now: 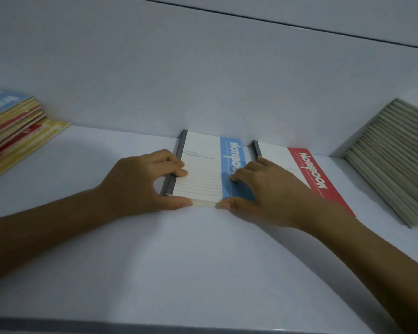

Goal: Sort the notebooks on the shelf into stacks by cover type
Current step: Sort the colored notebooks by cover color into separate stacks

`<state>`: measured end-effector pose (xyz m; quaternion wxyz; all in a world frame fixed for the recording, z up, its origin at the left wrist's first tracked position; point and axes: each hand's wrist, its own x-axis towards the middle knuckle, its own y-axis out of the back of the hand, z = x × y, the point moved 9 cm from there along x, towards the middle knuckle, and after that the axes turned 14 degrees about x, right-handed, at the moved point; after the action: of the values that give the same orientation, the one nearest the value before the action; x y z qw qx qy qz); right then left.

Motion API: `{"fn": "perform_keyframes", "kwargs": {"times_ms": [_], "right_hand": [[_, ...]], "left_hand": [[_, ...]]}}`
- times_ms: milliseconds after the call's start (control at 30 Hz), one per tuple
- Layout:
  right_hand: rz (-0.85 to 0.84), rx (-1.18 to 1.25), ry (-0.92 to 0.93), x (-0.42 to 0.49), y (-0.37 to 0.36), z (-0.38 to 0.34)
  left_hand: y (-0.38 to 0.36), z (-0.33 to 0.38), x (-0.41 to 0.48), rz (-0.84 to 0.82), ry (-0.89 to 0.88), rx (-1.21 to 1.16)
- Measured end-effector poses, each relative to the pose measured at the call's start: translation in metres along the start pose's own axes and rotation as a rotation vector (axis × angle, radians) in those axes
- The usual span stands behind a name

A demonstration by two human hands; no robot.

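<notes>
A stack of white notebooks with a blue band and grey spine (203,162) lies on the white shelf (203,261) against the back wall. My left hand (140,184) grips its left spine side, fingers on top and thumb at the front edge. My right hand (263,189) grips its right side the same way, fingers on the blue band. Right beside it lies a notebook with a red band (316,174), partly hidden by my right wrist.
A mixed pile of blue, red and yellow notebooks (15,126) lies at the far left. A leaning row of grey-green notebooks (393,160) fills the right end. The shelf's dark front edge (130,326) runs along the bottom.
</notes>
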<state>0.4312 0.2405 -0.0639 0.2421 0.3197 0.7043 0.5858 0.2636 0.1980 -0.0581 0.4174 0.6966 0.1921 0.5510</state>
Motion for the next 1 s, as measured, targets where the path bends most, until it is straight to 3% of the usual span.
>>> {"fn": "perform_keyframes", "kwargs": {"times_ms": [133,300,600,800,1000], "right_hand": [[0.020,-0.089,0.028,-0.001,0.000,-0.004],[0.142,-0.156,0.085,-0.007,0.004,-0.007],[0.290,-0.114,0.176,-0.033,0.008,-0.042],[0.227,-0.030,0.299,-0.043,0.008,-0.099],[0.247,0.098,0.442,-0.048,0.001,-0.169]], "left_hand": [[0.001,0.002,0.000,-0.061,0.034,0.078],[-0.001,0.023,0.000,-0.137,-0.082,0.374],[0.033,0.043,-0.033,-0.187,0.222,0.475],[0.074,0.038,-0.083,-0.353,0.484,0.440],[0.121,0.029,-0.136,-0.246,0.597,0.433]]}}
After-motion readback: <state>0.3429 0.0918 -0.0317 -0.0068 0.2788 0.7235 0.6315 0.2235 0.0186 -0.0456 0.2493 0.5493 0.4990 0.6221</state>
